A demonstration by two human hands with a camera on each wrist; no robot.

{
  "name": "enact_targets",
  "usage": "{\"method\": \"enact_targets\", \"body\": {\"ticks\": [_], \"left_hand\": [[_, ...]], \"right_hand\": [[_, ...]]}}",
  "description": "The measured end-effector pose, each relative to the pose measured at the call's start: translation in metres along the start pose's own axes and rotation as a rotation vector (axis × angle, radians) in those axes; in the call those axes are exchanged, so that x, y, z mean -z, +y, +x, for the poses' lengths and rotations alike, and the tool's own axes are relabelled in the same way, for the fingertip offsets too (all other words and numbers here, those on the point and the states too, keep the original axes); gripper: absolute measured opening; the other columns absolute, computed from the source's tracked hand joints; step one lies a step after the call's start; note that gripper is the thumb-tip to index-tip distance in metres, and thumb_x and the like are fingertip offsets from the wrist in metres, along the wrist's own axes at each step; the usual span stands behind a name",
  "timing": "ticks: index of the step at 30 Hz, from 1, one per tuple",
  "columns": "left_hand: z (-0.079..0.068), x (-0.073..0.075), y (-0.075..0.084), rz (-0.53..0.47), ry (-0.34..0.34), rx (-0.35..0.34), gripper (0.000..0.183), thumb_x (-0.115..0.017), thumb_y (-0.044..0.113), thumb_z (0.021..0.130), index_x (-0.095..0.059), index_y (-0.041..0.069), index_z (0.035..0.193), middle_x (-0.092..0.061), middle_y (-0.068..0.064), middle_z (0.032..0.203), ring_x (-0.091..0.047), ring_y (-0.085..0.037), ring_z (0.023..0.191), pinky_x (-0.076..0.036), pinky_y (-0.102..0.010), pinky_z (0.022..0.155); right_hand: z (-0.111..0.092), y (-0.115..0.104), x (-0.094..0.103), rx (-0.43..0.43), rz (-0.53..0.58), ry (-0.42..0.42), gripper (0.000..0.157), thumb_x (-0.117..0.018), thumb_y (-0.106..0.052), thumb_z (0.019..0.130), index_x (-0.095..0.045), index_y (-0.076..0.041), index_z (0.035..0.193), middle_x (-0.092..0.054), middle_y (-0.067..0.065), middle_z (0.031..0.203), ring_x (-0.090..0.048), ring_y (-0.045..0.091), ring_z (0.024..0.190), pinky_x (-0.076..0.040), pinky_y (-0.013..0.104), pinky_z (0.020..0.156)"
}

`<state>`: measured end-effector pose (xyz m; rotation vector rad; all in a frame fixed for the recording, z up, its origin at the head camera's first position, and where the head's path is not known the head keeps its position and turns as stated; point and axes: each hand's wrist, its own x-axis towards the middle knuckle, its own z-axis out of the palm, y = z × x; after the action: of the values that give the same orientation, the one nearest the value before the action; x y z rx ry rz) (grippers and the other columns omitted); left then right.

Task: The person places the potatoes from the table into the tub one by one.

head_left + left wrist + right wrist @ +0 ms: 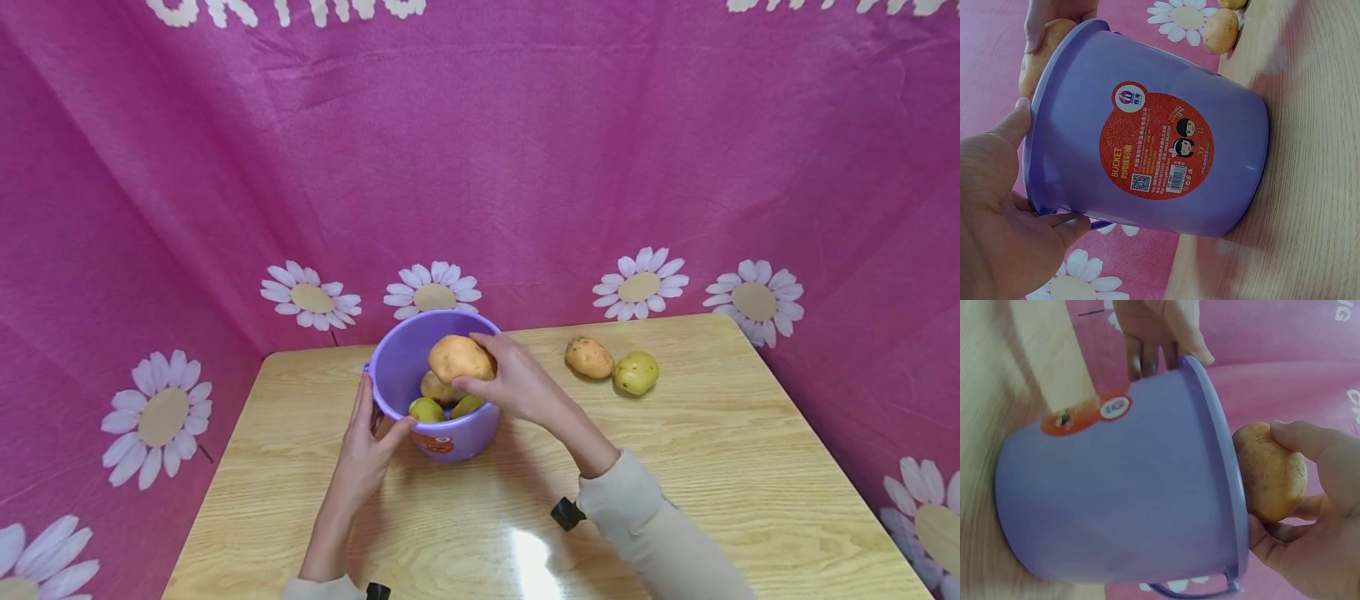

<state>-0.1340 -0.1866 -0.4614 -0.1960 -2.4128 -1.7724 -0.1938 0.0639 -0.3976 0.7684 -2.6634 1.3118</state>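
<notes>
A purple bucket stands upright on the table, a red label on its side. Inside it lie several potatoes, including a brown potato and a yellow-green potato. My right hand grips a large tan potato over the bucket's mouth, thumb on one side and fingers on the other. In the right wrist view this potato is at the rim, partly hidden behind it. My left hand holds the bucket's left side, its thumb at the front rim and its fingers along the outer wall.
To the bucket's right, a tan potato and a yellow-green potato lie side by side on the wooden table. Pink cloth with white daisies hangs behind and beside the table. The bucket's handle hangs down outside.
</notes>
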Motion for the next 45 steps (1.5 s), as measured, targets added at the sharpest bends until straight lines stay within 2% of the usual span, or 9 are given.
{"method": "enact_targets", "body": {"ticks": [5,17,25,31,38,45], "left_hand": [[-0.001,-0.001,0.001,0.001,0.005,-0.02,0.094,-0.071,0.009,0.099,-0.003,-0.004,0.163,-0.001,-0.022,0.171,-0.023,-0.045,0.151,-0.022,-0.047,0.124],[-0.001,-0.001,0.0,-0.005,0.0,-0.012,0.095,-0.07,0.009,0.099,-0.002,-0.003,0.163,0.0,-0.02,0.171,-0.022,-0.044,0.152,-0.022,-0.044,0.124],[-0.001,0.0,-0.001,0.003,-0.003,-0.01,0.093,-0.069,0.008,0.1,-0.002,-0.003,0.163,0.001,-0.021,0.171,-0.021,-0.044,0.152,-0.022,-0.044,0.124],[-0.001,0.0,0.0,0.01,0.004,0.003,0.093,-0.069,0.007,0.1,-0.002,-0.002,0.164,0.001,-0.019,0.171,-0.02,-0.043,0.152,-0.021,-0.045,0.124],[-0.002,-0.001,0.003,0.002,0.0,0.007,0.093,-0.068,0.004,0.1,-0.002,-0.001,0.164,0.001,-0.019,0.171,-0.019,-0.042,0.153,-0.021,-0.044,0.125],[-0.001,-0.001,0.002,0.004,-0.006,0.005,0.094,-0.069,0.009,0.1,-0.001,0.0,0.164,0.0,-0.019,0.172,-0.02,-0.042,0.153,-0.022,-0.044,0.125]], "right_hand": [[0.003,-0.003,-0.009,0.009,-0.011,-0.006,0.075,-0.084,-0.031,0.088,-0.053,0.007,0.144,-0.063,0.021,0.135,-0.062,0.03,0.121,-0.054,0.044,0.104],[0.006,-0.006,-0.021,-0.017,-0.028,-0.023,0.076,-0.084,-0.034,0.088,-0.053,0.005,0.146,-0.064,0.018,0.131,-0.06,0.025,0.116,-0.055,0.043,0.099],[0.006,-0.004,-0.025,0.015,-0.051,-0.032,0.075,-0.083,-0.035,0.089,-0.054,0.006,0.145,-0.064,0.019,0.128,-0.06,0.029,0.113,-0.054,0.043,0.096],[0.006,-0.001,-0.027,0.056,-0.079,-0.042,0.066,-0.081,-0.031,0.092,-0.058,0.007,0.141,-0.064,0.018,0.119,-0.058,0.032,0.108,-0.052,0.045,0.093],[0.004,-0.001,-0.026,0.077,-0.078,-0.043,0.057,-0.078,-0.027,0.095,-0.061,0.006,0.138,-0.065,0.019,0.126,-0.059,0.029,0.11,-0.053,0.046,0.094],[0.002,0.0,-0.025,0.1,-0.062,-0.025,0.052,-0.075,-0.024,0.096,-0.062,0.005,0.137,-0.066,0.014,0.115,-0.061,0.028,0.103,-0.055,0.042,0.089]]}}
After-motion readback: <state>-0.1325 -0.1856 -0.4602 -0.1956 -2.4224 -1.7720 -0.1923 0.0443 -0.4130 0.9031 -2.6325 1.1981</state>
